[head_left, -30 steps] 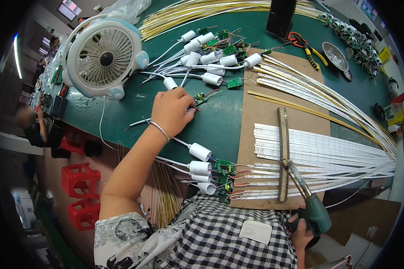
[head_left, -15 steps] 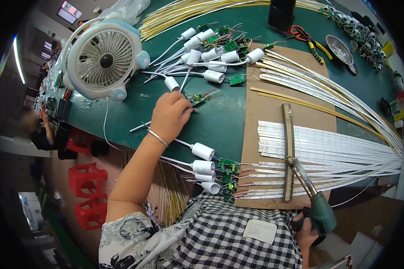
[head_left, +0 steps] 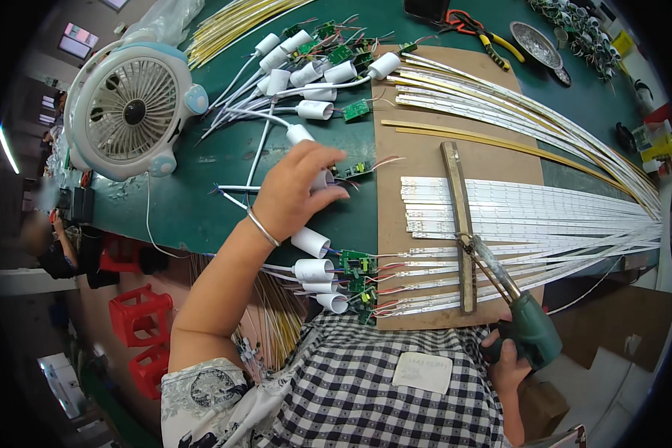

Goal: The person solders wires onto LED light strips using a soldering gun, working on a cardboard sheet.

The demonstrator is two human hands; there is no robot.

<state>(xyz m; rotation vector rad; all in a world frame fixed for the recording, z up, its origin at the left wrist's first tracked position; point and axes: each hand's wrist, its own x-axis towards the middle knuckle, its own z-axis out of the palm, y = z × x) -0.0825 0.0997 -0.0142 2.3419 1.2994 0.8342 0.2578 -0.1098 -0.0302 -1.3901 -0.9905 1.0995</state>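
Observation:
My left hand [head_left: 295, 190] is over the green table, thumb and fingers spread around a white cylindrical lamp cap [head_left: 322, 180]. A small circuit board [head_left: 353, 170] with thin wires extends from that cap; whether the palm touches the cap is hidden. My right hand [head_left: 509, 364] grips the handle of a green soldering gun [head_left: 536, 336], low at the right. Its metal tip rests near a wooden bar [head_left: 459, 224] lying across white LED strips [head_left: 500, 205]. Nearer me, several white caps [head_left: 313, 269] with circuit boards [head_left: 358, 263] are lined up, their wires meeting the strip ends.
A white and blue fan [head_left: 131, 112] stands at the left. Beyond my left hand lies a heap of white caps [head_left: 306, 73] with cables and boards. Brown cardboard [head_left: 418, 142] lies under the strips. Pliers [head_left: 496, 52] and a metal dish [head_left: 536, 45] sit at the far right.
My left hand has gone from closed fingers at a cap and board to spread fingers, and the board now lies closer to the cardboard. The view has shifted slightly. My right hand keeps its grip.

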